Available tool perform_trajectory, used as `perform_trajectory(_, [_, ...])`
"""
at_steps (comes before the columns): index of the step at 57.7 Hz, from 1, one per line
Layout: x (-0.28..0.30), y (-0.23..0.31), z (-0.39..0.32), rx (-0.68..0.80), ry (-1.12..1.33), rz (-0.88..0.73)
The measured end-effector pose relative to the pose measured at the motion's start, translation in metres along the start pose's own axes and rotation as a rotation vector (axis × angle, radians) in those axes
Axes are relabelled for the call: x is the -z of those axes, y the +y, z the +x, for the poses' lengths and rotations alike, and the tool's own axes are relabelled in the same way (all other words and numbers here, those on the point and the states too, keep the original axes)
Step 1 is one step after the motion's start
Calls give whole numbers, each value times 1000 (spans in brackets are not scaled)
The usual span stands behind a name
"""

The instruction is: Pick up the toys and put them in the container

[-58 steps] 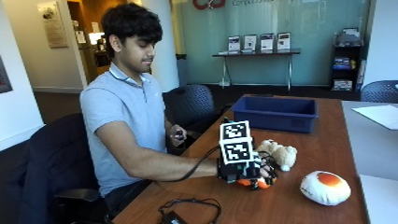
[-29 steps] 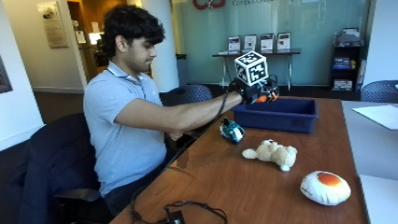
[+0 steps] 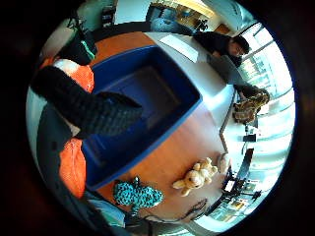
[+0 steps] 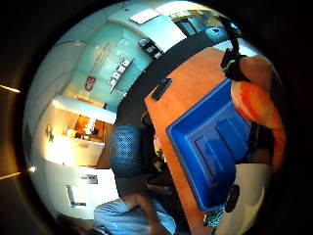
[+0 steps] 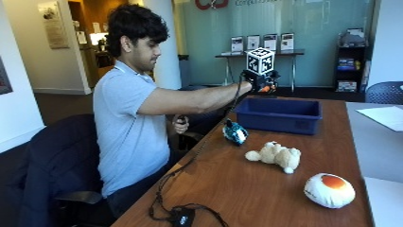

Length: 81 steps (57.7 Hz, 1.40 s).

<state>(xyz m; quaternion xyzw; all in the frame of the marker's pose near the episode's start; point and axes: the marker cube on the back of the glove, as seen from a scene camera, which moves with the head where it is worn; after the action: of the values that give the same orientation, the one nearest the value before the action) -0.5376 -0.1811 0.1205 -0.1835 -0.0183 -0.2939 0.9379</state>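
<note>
Fingers (image 3: pixel 93 110) in black knit are curled round an orange-and-white plush toy (image 5: pixel 267 88), which is held in the right hand (image 5: pixel 259 81) above the near rim of the bin (image 5: pixel 277 115). From the palm views the toy (image 3: pixel 73 164) is seen as soft orange fabric bulging on both sides of the fingers, with a white patch beside it. Directly under the fingers lies the bin's smooth blue plastic floor (image 3: pixel 147 98), rectangular, with shallow raised panels (image 4: pixel 215 147). Beyond the bin's wall nearest the person, on the wooden table (image 5: pixel 252 189), a teal spotted plush (image 5: pixel 235 133) stands. Farther from the fingers a cream teddy (image 5: pixel 275 155) is sprawled on its side, fuzzy and limp. Farthest off, a rounded white plush with an orange disc on top (image 5: pixel 329 189) rests near the table's edge.
</note>
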Motion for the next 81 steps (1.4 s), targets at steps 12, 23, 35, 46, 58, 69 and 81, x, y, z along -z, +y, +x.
perform_trajectory(12, [-5,15,10,-40,92,-137])
perform_trajectory(23, [-3,98,38,-19,122,-276])
perform_trajectory(35, [-35,229,67,79,135,-422])
perform_trajectory(46, [-76,258,87,100,272,-460])
perform_trajectory(58, [-90,251,90,132,84,-284])
perform_trajectory(69, [-64,245,101,62,-24,-178])
perform_trajectory(81, [-12,217,109,-14,-94,-63])
